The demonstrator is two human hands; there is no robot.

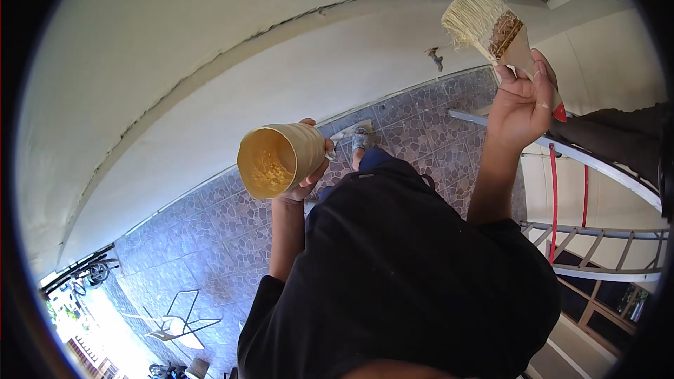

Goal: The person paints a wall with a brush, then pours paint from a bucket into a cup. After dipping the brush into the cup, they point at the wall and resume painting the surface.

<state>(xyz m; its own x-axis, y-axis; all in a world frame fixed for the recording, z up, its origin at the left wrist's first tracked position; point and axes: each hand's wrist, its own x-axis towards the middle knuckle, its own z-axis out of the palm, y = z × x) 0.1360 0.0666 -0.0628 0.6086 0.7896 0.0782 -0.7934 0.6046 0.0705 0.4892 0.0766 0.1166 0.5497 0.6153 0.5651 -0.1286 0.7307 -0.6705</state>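
Two bare hands work high above a patterned tile floor (232, 231) — the left hand (309, 168) grasping a yellow paint-smeared plastic cup (277, 158), the right hand (519, 109) clenched on a wide pale-bristled wooden paintbrush (488, 24) raised near the cream wall (210, 49).

no readable text, label or number anywhere, cup (277, 158) and brush (495, 28) seemingly unmarked, view distorted

The left hand (309, 172) grips a yellow cup (277, 158), tipped so its open mouth faces the camera. The right hand (521, 102) holds a paintbrush (491, 24) raised, bristles up near the cream wall (232, 63). Below lie a tiled floor (225, 231) and a metal ladder (597, 238).
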